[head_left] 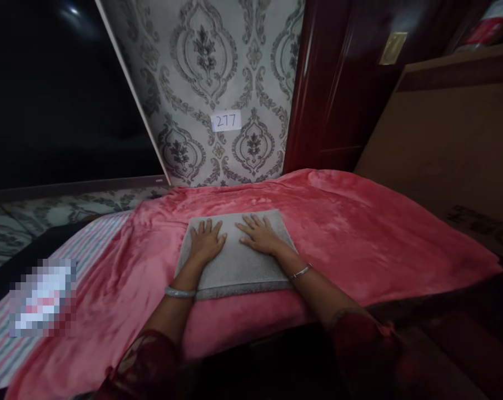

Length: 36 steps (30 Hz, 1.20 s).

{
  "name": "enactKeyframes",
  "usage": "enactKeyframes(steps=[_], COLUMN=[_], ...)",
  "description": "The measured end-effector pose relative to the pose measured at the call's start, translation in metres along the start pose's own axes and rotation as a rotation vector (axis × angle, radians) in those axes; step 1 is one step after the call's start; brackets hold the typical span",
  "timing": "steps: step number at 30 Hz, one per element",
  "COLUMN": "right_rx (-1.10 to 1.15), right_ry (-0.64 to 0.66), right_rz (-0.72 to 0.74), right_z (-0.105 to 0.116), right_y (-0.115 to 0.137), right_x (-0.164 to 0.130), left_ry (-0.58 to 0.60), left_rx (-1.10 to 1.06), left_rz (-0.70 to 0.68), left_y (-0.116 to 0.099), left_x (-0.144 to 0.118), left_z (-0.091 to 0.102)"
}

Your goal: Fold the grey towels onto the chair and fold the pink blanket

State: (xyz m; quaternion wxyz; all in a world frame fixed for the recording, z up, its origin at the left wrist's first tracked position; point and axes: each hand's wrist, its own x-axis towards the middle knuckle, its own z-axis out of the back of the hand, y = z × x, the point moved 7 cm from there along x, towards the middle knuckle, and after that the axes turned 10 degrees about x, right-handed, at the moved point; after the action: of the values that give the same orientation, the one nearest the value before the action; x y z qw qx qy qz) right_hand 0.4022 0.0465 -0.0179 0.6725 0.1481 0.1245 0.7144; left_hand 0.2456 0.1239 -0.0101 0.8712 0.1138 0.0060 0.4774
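Note:
A grey folded cloth (234, 266), with a seam along its near edge, lies flat in a rough rectangle on a pink plush blanket (338, 239). My left hand (207, 243) rests palm down on its left part, fingers spread. On its upper right part lies my right hand (259, 234), likewise flat with the fingers apart. Both hands touch the cloth without gripping it. What kind of item the folded cloth is, I cannot tell. A bangle circles each wrist.
Striped fabric (96, 239) shows at the left, with a blurred-out item (43, 300) on it. A large dark screen (63, 94) stands behind. At the right is a big cardboard box (451, 133). Patterned wallpaper bears a paper label (226, 120) reading 277.

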Motion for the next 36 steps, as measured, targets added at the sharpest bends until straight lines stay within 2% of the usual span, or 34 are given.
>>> enactKeyframes(steps=[6, 9, 12, 14, 16, 18, 20, 24, 27, 29, 32, 36], right_rx=[0.031, 0.087, 0.177, 0.274, 0.360, 0.345, 0.224, 0.051, 0.071, 0.138, 0.235, 0.169], right_ry=[0.145, 0.155, 0.143, 0.157, 0.103, -0.022, -0.096, 0.001, 0.012, 0.016, -0.075, -0.324], right_rz=[0.261, 0.311, 0.336, 0.366, 0.337, 0.234, 0.124, 0.068, 0.098, 0.135, 0.094, -0.122], right_z=[-0.020, -0.025, -0.023, -0.018, -0.007, 0.006, 0.011, -0.009, -0.019, -0.017, 0.006, 0.042], right_y=[0.033, 0.043, 0.046, 0.045, 0.036, 0.021, 0.010, 0.008, 0.012, 0.013, 0.005, -0.014], right_x=[-0.071, -0.107, -0.125, -0.125, -0.116, -0.103, -0.095, -0.103, -0.119, -0.123, -0.106, -0.058], left_ry=[-0.013, -0.029, -0.036, -0.026, -0.006, 0.001, -0.012, -0.013, -0.015, -0.043, -0.081, -0.079], left_rx=[0.007, 0.001, 0.002, 0.012, 0.020, 0.022, 0.025, 0.031, 0.033, 0.024, -0.008, -0.027], left_rz=[-0.005, -0.009, -0.002, 0.001, 0.002, 0.007, 0.013, 0.014, 0.017, 0.015, -0.062, -0.271], left_y=[0.000, -0.001, -0.001, 0.000, 0.000, 0.000, 0.000, -0.001, 0.000, -0.001, -0.015, -0.054], left_x=[-0.002, -0.004, -0.004, -0.003, -0.001, -0.001, -0.001, -0.003, -0.003, -0.004, -0.012, -0.034], left_z=[0.000, 0.001, 0.002, 0.001, 0.000, 0.000, 0.002, 0.004, 0.006, 0.009, 0.013, 0.012])
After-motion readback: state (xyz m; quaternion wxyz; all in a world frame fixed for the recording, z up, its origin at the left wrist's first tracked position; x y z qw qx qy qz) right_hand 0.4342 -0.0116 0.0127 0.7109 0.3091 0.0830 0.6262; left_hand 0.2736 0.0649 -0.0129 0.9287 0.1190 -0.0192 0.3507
